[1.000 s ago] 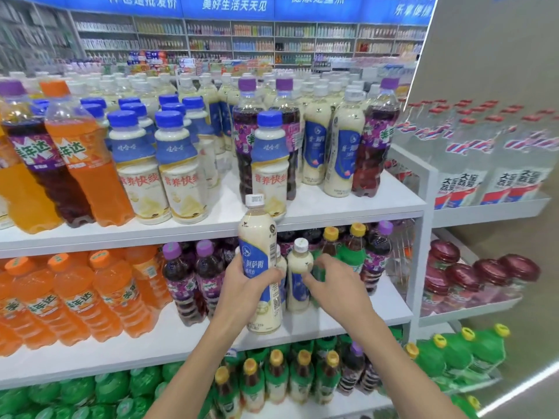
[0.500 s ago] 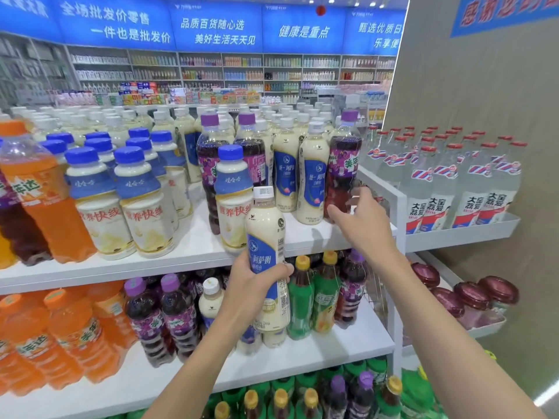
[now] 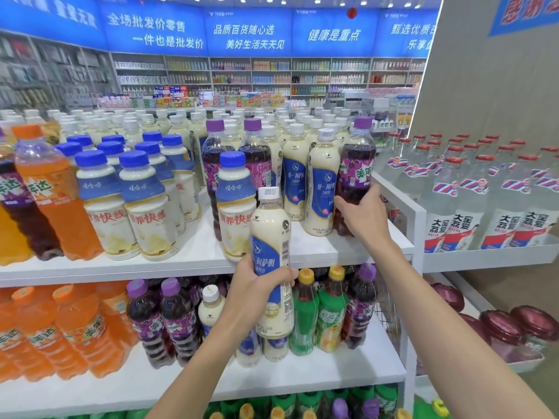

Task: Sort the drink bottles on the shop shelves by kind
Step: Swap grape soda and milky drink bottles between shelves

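The right hand [image 3: 360, 214] has been lifted from the middle shelf, where it was working a second ago, to the right end of the top shelf [image 3: 193, 255]. Its fingers are now wrapped around the lower body of a purple grape soda bottle [image 3: 357, 173] standing at that end, just beside the shelf's white side rail. The left hand [image 3: 257, 285] stays closed around a cream milk-tea bottle [image 3: 270, 252], held upright in front of the top shelf's front edge and raised a little higher than before.

Judgement: the grape bottle is out of place beside the two cream milk-tea bottles [image 3: 320, 182] of the same kind as the one held; it is probably to be pulled out so the held bottle can be set in the freed spot.

Around: a blue-capped milk bottle [image 3: 234, 207] stands alone near the front edge, just left of the held bottle, with two more purple grape bottles [image 3: 257, 155] behind it. The side rail hems in the grape bottle on the right and the cream bottles touch or nearly touch it on the left, so it may have to be drawn out forward. Mixed kinds remain on the middle shelf [image 3: 302, 376].
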